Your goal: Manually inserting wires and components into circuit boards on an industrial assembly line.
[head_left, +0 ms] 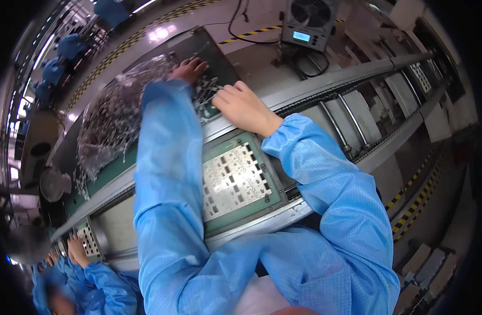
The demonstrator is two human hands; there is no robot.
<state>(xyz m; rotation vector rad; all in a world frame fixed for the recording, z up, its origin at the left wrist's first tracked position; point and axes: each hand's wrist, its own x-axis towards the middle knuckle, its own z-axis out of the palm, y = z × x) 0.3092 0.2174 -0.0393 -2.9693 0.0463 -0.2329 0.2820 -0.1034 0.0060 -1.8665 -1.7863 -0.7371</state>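
My left hand [188, 71] is stretched out over the far side of the bench, its fingers spread and slightly blurred. Beside it lies a large clear plastic bag [115, 107] full of small dark parts with thin pale leads. A loose heap of similar parts [203, 94] sits between my two hands. At the near edge of that heap, my right hand [243, 107] has its fingers curled down; whatever they hold is hidden. Below my hands, a pale panel with rows of dark cutouts [235, 178] rests in a green carrier [269, 202] on the conveyor, partly covered by my left sleeve.
Metal conveyor rails [304, 92] run from lower left to upper right. A fan unit with a lit display [309, 26] stands beyond them. At lower left, a co-worker's hand [78, 251] is at another panel [87, 239]. A dark board [209, 50] lies behind the bag.
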